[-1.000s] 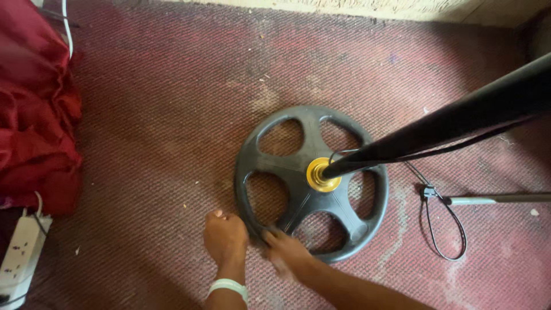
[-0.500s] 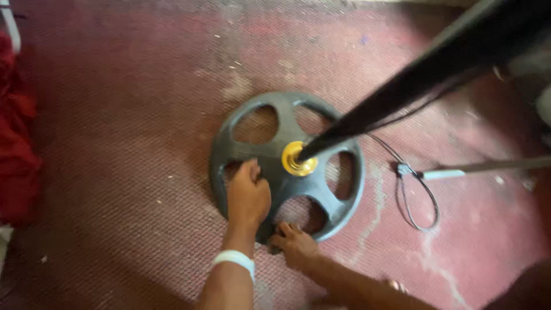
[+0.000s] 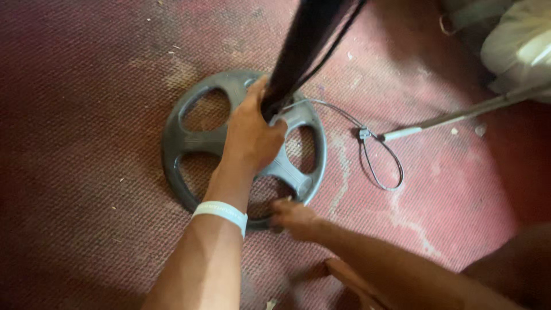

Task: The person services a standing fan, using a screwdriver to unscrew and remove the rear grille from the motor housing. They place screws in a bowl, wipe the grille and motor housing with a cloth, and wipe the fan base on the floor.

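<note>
Your left hand [image 3: 252,135] was wrapped around the foot of the black pole [image 3: 307,49] at the hub of the round grey base [image 3: 189,140] on the red carpet [image 3: 86,86]. Your right hand [image 3: 295,218], fingers loosely curled and holding nothing, touched the base's near rim. The loose cable [image 3: 376,163] just beside it could snag if the base turned.

Cable loop [image 3: 379,163] beside base [image 3: 183,140]

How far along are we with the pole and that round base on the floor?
Done: the black pole stands in the hub of the round grey spoked base on the red carpet. In hand: the left hand grips the pole's foot, and the right hand touches the base's near rim. Left: the thin cable loop lies loose beside the base.
</note>
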